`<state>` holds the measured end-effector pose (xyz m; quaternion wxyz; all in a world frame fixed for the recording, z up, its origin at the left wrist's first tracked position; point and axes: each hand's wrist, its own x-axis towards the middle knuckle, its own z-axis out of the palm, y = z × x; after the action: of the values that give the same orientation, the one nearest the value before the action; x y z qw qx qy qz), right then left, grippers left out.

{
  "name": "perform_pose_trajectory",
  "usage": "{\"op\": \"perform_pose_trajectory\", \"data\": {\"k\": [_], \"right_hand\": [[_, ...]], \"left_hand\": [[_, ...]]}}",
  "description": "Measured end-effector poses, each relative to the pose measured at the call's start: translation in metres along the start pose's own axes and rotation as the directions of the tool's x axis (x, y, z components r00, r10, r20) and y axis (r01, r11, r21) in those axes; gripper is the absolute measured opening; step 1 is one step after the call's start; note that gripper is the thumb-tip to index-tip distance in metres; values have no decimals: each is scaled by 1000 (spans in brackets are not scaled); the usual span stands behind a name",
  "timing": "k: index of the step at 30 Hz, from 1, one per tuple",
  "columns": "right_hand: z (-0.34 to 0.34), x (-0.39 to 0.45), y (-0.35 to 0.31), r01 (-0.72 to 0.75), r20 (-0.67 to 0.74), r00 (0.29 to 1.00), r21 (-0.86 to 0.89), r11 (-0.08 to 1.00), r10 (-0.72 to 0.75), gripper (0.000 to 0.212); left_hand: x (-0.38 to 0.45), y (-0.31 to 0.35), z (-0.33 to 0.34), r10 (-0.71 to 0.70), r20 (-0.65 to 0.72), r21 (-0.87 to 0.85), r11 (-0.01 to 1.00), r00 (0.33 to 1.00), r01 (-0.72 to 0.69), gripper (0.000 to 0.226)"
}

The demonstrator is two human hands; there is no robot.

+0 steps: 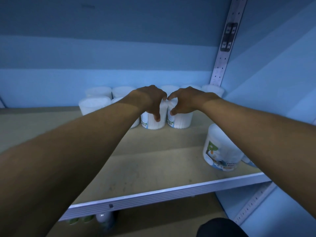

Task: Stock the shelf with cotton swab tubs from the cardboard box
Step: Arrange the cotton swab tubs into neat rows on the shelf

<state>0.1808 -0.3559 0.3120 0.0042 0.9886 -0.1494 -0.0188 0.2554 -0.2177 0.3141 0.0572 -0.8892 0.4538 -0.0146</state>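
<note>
Both arms reach deep onto the shelf (153,168). My left hand (150,100) grips the top of a clear cotton swab tub (151,121) that stands on the shelf board. My right hand (186,100) grips the tub (181,119) right beside it. The two tubs touch each other. Behind and to the left stand several more white tubs (94,103) in rows along the back wall. One tub with a picture label (220,149) stands apart near the front right. The cardboard box is out of view.
A perforated metal upright (222,53) runs up the back right corner. The shelf's white front rail (153,194) crosses below my arms. Bottles (102,218) sit on the lower shelf. A dark shape (220,228) shows at the bottom edge.
</note>
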Motion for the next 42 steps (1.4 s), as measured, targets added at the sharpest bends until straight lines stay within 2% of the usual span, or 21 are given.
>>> {"op": "perform_pose_trajectory", "data": {"k": [10, 26, 31, 42], "right_hand": [[-12, -36, -20, 23, 53, 998, -49, 999, -21, 55], [-18, -90, -39, 10, 80, 997, -31, 999, -7, 77], [-18, -101, -40, 40, 82, 996, -41, 998, -37, 78], [-17, -131, -37, 86, 89, 992, 57, 995, -91, 75]], "left_hand": [[-32, 6, 1, -15, -7, -6, 1000, 1000, 15, 91], [-86, 16, -4, -77, 46, 18, 997, 996, 76, 95], [-99, 21, -4, -89, 54, 0, 996, 995, 89, 95], [-129, 31, -4, -95, 13, -25, 995, 995, 95, 94]]}}
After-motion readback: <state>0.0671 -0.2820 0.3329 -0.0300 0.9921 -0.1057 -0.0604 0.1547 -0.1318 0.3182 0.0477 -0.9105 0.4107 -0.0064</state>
